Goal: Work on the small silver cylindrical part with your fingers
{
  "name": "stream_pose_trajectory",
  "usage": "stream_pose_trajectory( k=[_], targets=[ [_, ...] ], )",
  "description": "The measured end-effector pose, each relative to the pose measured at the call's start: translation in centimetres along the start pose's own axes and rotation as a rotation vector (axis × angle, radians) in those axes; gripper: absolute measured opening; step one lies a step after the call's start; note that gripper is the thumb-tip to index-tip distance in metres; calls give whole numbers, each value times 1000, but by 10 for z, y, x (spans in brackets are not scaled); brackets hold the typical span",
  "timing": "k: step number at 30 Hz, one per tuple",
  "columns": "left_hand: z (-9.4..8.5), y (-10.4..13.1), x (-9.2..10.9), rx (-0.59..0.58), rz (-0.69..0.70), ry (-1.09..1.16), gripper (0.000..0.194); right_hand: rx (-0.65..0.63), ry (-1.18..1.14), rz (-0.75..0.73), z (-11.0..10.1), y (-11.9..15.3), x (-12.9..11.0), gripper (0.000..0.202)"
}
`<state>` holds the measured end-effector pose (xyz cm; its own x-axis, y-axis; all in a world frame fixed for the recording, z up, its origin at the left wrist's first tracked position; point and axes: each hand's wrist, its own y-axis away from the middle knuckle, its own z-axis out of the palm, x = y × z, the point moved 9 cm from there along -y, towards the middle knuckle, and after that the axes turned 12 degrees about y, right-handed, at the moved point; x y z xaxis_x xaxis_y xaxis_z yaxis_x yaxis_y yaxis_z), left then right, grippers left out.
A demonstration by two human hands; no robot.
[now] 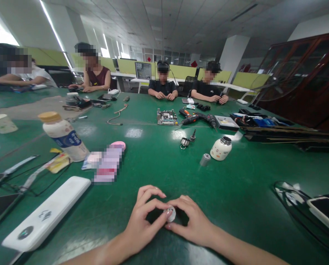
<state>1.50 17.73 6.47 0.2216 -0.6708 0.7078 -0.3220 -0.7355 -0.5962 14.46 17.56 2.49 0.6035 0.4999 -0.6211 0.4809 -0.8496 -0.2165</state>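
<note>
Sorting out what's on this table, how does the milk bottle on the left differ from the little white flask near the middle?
The milk bottle is taller, leans in this view, and wears a yellow cap. The white flask is squat, upright and uncapped, its metal mouth open. Both are white and stand on the green table.

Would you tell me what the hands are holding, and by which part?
Both hands, left hand and right hand, pinch a small silvery round piece by its rim.
</note>
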Motion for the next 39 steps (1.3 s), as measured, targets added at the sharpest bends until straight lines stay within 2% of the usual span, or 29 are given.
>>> stream_pose_trajectory(
  k=[2, 4, 8, 12, 16, 19, 22, 27, 39],
  targets=[
    [-9, 0, -5, 84, 18, -82, 10, -11, 1, 8, 0, 0, 1, 38],
    [-13, 0, -16, 125, -34, -213, 11, -18, -4, 30, 1, 0, 3, 37],
    [-7, 1, -44, 27, -249, -441, 6, -6, -32, 82, 0, 1, 10, 35],
    [-3, 2, -49, -5, -313, -484, 6, -8, -46, 86, -1, 0, 10, 35],
    [-11, -2, -45, 81, -272, -320, 7, -2, -37, 75, -1, 0, 9, 35],
    [-15, -5, -28, 143, -87, -67, 8, -3, -23, 64, 0, 1, 9, 36],
    [-9, -3, -8, 96, 59, 117, 9, -20, 6, 20, 3, 1, 6, 39],
    [6, -1, 3, -37, 52, 206, 11, -10, 14, -35, 4, 1, 3, 35],
    [8, -2, 0, -73, 40, 149, 16, -38, 11, -9, 4, 0, 1, 34]
  ],
)
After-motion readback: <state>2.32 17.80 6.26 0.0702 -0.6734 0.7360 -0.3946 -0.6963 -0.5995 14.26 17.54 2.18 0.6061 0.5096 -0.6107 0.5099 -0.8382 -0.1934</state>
